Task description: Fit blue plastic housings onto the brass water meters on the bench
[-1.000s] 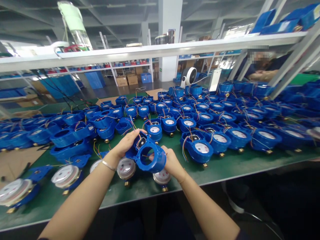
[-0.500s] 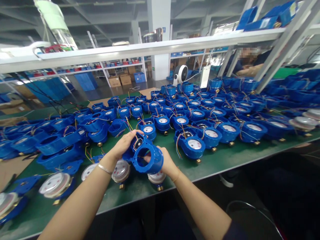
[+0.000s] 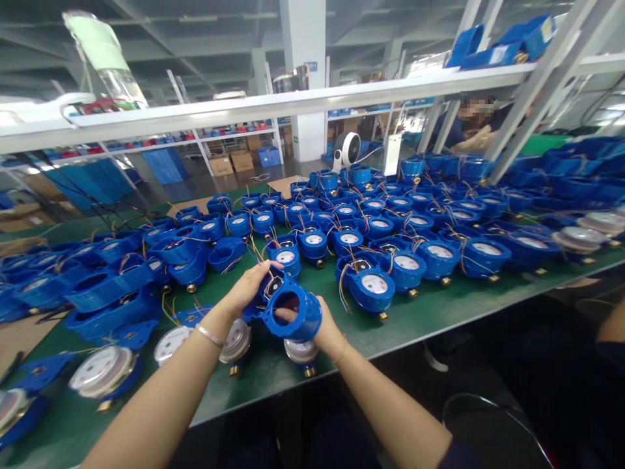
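- Blue housing (image 3: 306,314), head view: one, tilted, held in both hands above the front of the counter (image 3: 415,339).
- Its smaller compartment contained one dark square part (image 3: 275,284); a fingertip showed inside its round hole.
- The left hand (image 3: 248,285) had its grip clamped on the compartment end; the right hand (image 3: 328,333) had its grip clamped around the ring.
- Five bare meters (image 3: 101,371) lined the near edge from the left side, the fifth just below the ring.
- To the right, wired casings (image 3: 374,298) held white dials (image 3: 374,283), too crowded to count.
- At left, two casings (image 3: 112,286) lay stacked.
- Beyond, two cardboard boxes (image 3: 241,161) stood beside one blue bin (image 3: 269,156).
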Motion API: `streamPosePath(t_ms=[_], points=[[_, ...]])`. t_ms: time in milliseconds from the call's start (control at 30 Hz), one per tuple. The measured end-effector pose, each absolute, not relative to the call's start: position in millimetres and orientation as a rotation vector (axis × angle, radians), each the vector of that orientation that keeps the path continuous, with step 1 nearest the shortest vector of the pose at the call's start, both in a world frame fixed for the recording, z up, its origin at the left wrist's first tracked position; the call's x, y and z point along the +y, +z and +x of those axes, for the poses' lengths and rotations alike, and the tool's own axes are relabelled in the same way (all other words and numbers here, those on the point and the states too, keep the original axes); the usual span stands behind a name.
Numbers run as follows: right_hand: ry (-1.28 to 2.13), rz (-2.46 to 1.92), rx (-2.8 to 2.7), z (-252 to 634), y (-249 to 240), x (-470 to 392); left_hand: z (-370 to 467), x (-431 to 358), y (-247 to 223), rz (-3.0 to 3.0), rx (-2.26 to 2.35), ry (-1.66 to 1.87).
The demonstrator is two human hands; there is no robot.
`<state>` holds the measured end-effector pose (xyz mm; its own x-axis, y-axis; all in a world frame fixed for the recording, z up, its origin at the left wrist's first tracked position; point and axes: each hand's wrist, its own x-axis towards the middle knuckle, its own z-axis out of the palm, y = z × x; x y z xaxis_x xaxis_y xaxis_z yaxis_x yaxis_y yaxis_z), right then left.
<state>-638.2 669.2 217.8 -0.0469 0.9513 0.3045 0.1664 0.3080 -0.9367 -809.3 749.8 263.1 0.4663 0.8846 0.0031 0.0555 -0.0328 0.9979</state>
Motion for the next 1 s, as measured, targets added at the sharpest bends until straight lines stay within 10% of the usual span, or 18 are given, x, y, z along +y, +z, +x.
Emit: streamPosePath(t_ms=[1000], points=[[1.179, -1.021, -0.786, -643, 172, 620, -767, 794, 245, 1.854, 0.700, 0.261]])
